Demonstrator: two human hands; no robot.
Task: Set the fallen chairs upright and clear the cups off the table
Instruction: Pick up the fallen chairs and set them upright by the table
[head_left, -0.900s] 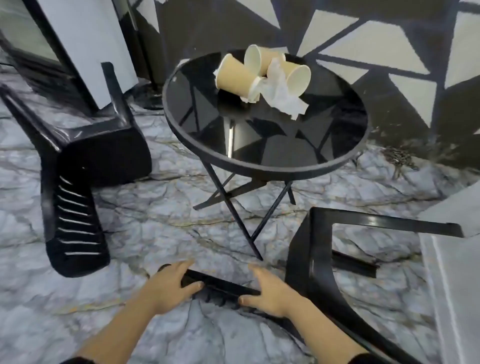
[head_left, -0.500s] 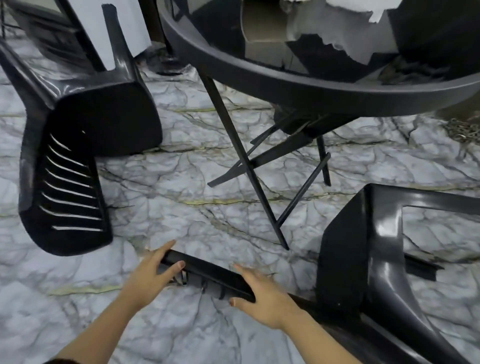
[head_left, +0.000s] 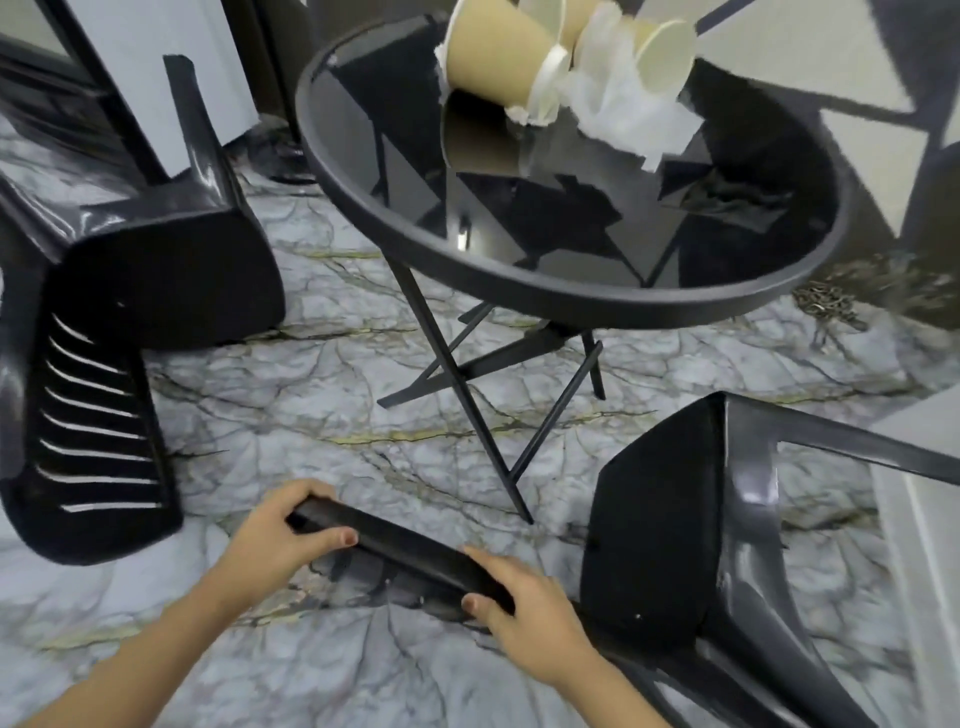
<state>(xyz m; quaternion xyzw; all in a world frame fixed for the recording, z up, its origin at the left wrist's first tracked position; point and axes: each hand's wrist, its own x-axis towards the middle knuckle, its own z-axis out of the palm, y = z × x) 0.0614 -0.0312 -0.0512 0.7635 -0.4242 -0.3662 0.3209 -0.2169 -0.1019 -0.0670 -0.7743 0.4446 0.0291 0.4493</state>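
Observation:
A black plastic chair (head_left: 670, 530) lies on its side on the marble floor at the lower right. My left hand (head_left: 275, 540) and my right hand (head_left: 524, 603) both grip the top edge of its backrest (head_left: 405, 551), which is lifted a little off the floor. A second black chair (head_left: 130, 312) lies toppled at the left, its slatted back towards me. On the round black glass table (head_left: 571, 296) lie three tan paper cups (head_left: 498, 62) on their sides, with crumpled white tissue (head_left: 623, 114) among them.
The table stands on thin crossed black legs (head_left: 467, 395) just beyond my hands. A white panel (head_left: 914, 519) rises at the right edge. A white board (head_left: 156, 62) leans at the back left. A small chain (head_left: 831, 306) lies on the floor by the patterned wall.
Both hands have closed around the backrest edge and raised it slightly. My view has lifted, so the tabletop and cups are back in sight.

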